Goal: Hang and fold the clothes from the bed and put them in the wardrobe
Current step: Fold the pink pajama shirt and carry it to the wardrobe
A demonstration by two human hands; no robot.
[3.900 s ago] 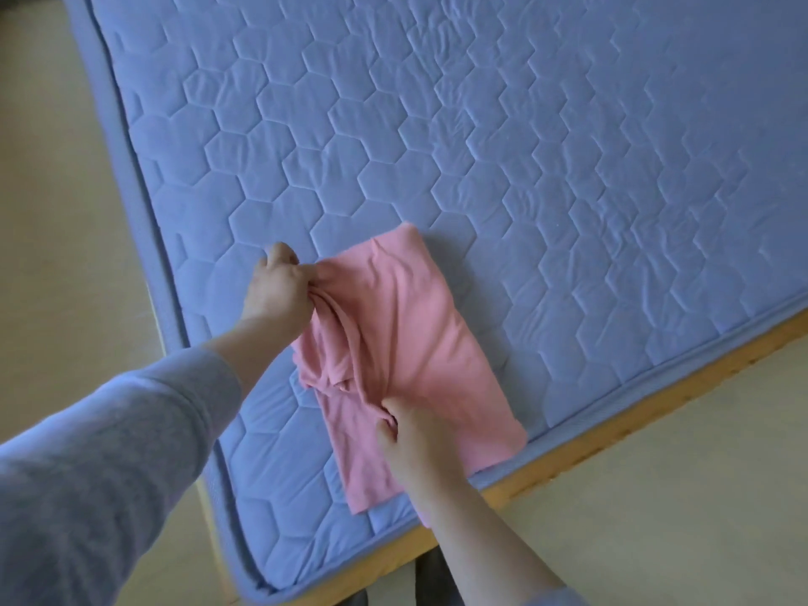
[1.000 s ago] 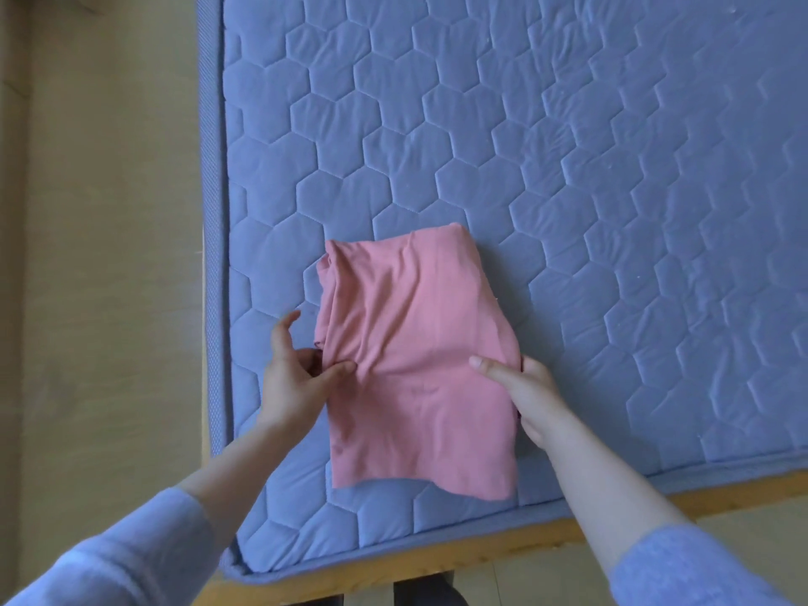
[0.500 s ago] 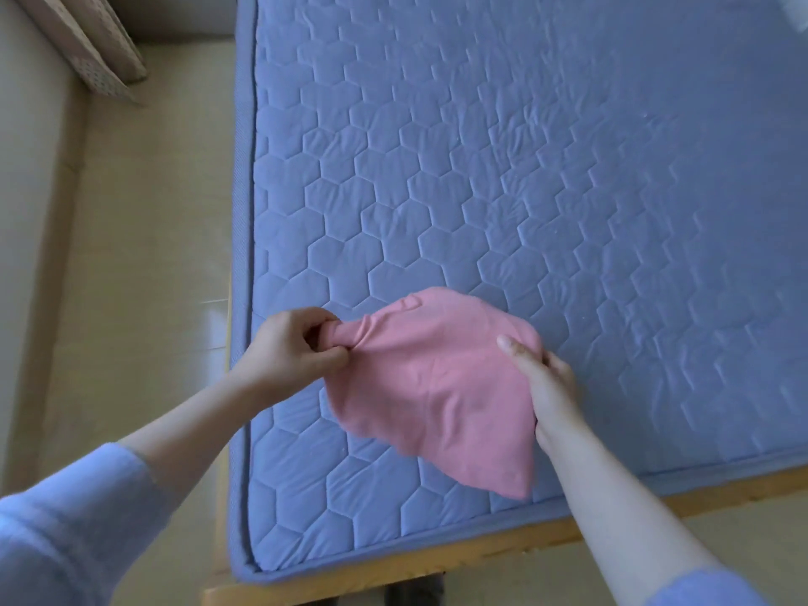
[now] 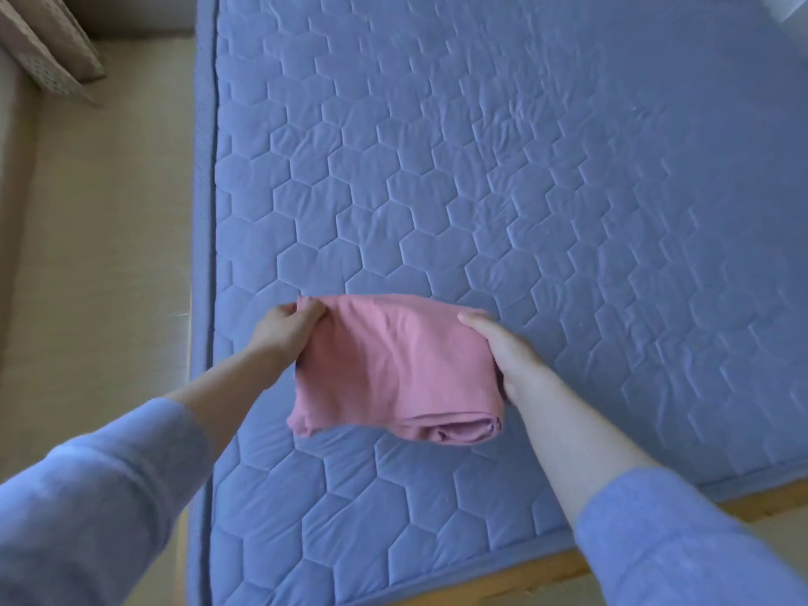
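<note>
The pink garment [image 4: 393,365] is soft matt knit cloth, the blue mattress cover [image 4: 481,168] is matt cloth quilted in hexagons, its frame [image 4: 765,503] at lower right looks like smooth wood, and the sleeves [image 4: 87,518] are fuzzy knit.

Both my arms carry long sleeves of a soft, blue-grey knit. My left sleeve [image 4: 87,496] shows a broad fold near its cuff; my right sleeve [image 4: 682,540] ends plainly. My left hand [image 4: 284,334] and right hand [image 4: 511,356] are bare.
</note>
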